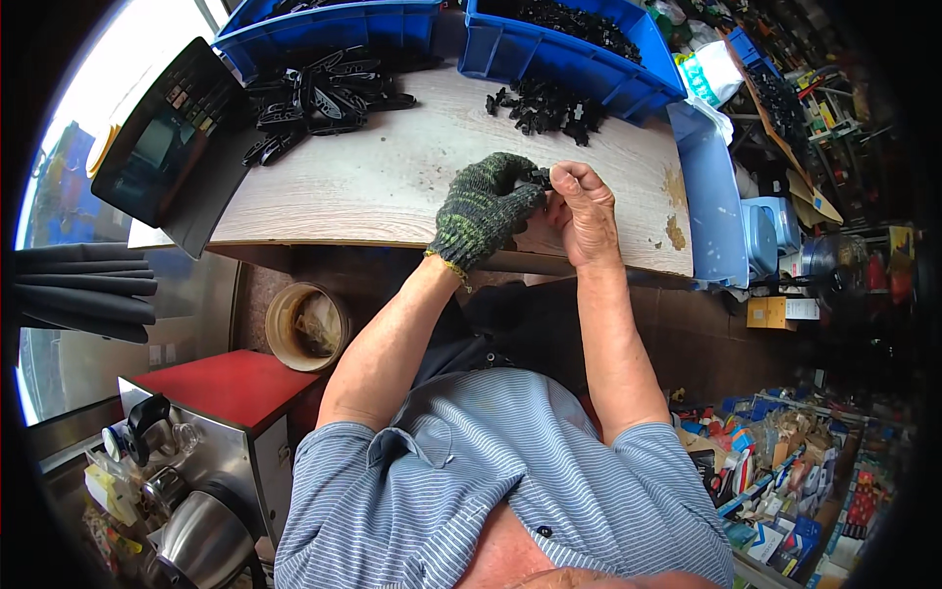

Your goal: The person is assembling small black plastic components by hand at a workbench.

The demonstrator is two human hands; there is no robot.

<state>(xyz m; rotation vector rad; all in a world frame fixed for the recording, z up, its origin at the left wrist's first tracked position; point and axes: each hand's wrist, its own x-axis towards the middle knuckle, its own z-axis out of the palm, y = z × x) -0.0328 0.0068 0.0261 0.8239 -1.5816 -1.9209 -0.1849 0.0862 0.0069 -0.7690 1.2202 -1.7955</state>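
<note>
My left hand (483, 208), in a dark green knitted glove, is closed on a small black plastic part (539, 178) above the near edge of the table. Bare and curled, my right hand (592, 218) meets it from the other side, its fingers pinched at the same part. Most of the part is hidden by the fingers. Beyond the hands lies a loose heap of small black clips (549, 111). Farther left, a pile of long black oval pieces (324, 93) spreads over the pale wooden table (392, 187).
Blue bins (549, 54) holding black parts stand along the far edge. A propped tablet (172, 137) is at the left. Below the table sits a round bucket (307, 327), near a red-topped cabinet (226, 386). A light blue crate (714, 196) adjoins the table's right side.
</note>
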